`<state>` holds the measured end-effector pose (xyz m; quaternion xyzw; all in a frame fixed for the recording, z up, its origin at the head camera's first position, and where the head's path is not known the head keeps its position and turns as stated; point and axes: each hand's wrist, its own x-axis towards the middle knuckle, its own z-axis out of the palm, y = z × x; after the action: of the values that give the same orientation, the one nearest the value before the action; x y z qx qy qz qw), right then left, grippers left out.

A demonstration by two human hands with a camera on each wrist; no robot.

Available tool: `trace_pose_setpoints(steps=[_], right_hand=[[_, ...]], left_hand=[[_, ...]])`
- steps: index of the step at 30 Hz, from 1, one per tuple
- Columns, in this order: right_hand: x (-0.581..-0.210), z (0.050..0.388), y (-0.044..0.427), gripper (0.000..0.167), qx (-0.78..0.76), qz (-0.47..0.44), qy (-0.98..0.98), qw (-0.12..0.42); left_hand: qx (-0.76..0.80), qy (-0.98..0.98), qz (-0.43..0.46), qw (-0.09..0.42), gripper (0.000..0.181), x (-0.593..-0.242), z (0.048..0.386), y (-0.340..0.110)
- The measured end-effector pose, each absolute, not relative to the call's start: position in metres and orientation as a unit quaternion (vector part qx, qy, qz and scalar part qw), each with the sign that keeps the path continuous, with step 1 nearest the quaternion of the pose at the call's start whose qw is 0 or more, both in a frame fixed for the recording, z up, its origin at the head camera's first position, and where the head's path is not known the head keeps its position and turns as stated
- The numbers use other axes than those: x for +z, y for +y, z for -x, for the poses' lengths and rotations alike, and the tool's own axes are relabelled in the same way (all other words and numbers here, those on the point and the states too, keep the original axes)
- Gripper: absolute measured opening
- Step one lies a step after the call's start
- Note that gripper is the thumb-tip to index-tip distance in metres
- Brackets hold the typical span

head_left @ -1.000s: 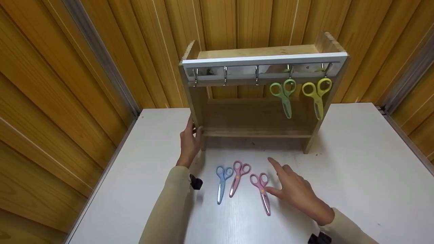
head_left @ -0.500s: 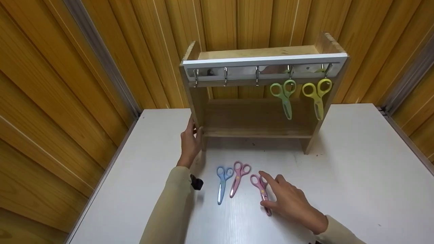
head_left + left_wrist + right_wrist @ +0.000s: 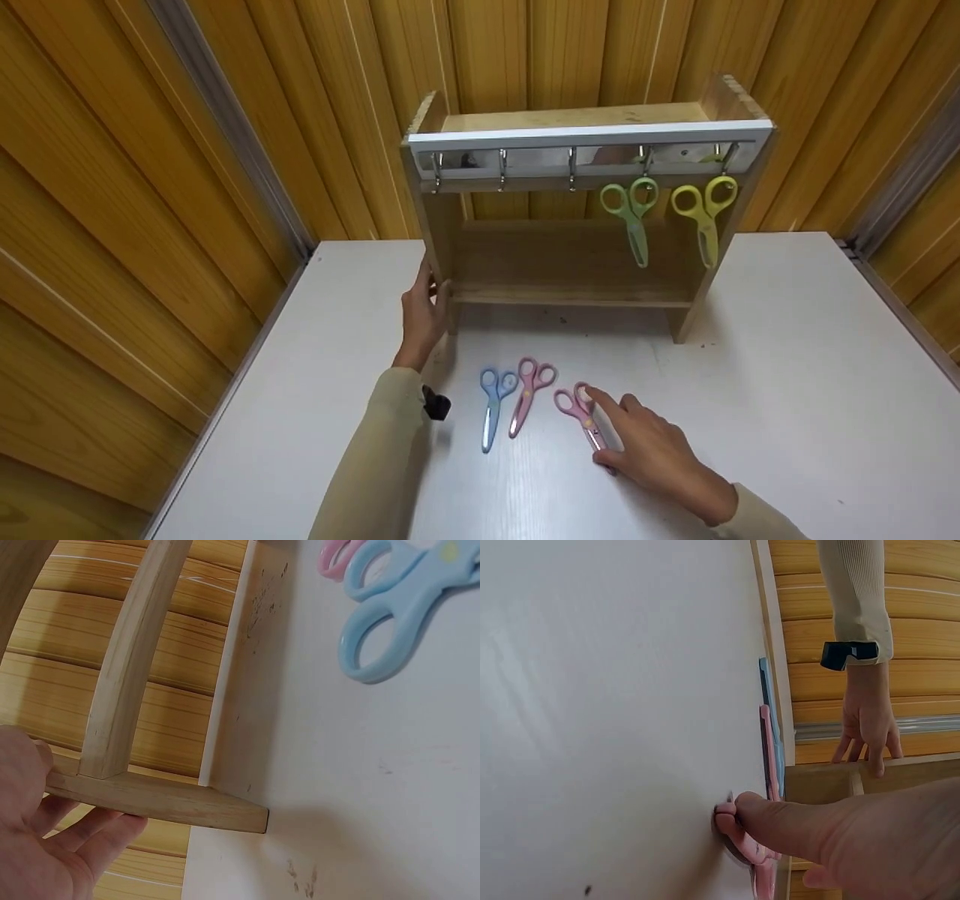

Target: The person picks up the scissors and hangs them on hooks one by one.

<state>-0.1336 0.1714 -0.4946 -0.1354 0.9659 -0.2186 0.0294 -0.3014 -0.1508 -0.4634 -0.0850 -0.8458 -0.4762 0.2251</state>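
Note:
My left hand [image 3: 424, 319] grips the left side panel of a small wooden shelf [image 3: 570, 294], thumb in front and fingers behind; in the left wrist view the panel [image 3: 172, 802] lies between them. At the right, my right hand [image 3: 656, 446] holds pink scissors [image 3: 586, 424] on the white table, index finger at one handle ring, thumb at the blade end. In the right wrist view the thumb hides part of these scissors [image 3: 739, 836]. To their left lie another pair of pink scissors [image 3: 526, 394] and blue scissors [image 3: 490, 412], untouched.
A rail [image 3: 525, 136] with several metal hooks crosses the shelf's top front. Green scissors [image 3: 634, 225] and yellow scissors [image 3: 703, 214] hang from its two right hooks. Wood-patterned walls [image 3: 480, 60] stand behind and beside the white table [image 3: 787, 360].
My right hand has come down and left onto the nearest pink scissors, which have turned so that their blade end points further right. My left hand has stayed on the shelf.

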Motion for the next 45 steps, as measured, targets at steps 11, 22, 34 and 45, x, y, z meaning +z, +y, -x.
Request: trace_pose_setpoints(steps=[11, 22, 34, 45], right_hand=[[-0.494, 0.139, 0.191, 0.061, -0.229, 0.159, 0.960, 0.029], [-0.497, 0.146, 0.202, 0.027, -0.235, 0.183, 0.955, 0.006], [-0.498, 0.147, 0.202, 0.024, -0.248, 0.160, 0.955, 0.017], [-0.500, 0.143, 0.203, 0.026, -0.245, 0.159, 0.956, 0.011]], left_hand=[[-0.469, -0.846, 0.092, 0.236, 0.064, -0.464, 0.304, -0.153], [-0.469, -0.848, 0.091, 0.231, 0.066, -0.462, 0.305, -0.152], [-0.478, -0.846, 0.083, 0.221, 0.066, -0.460, 0.302, -0.149], [-0.465, -0.840, 0.111, 0.256, 0.064, -0.464, 0.301, -0.151]])
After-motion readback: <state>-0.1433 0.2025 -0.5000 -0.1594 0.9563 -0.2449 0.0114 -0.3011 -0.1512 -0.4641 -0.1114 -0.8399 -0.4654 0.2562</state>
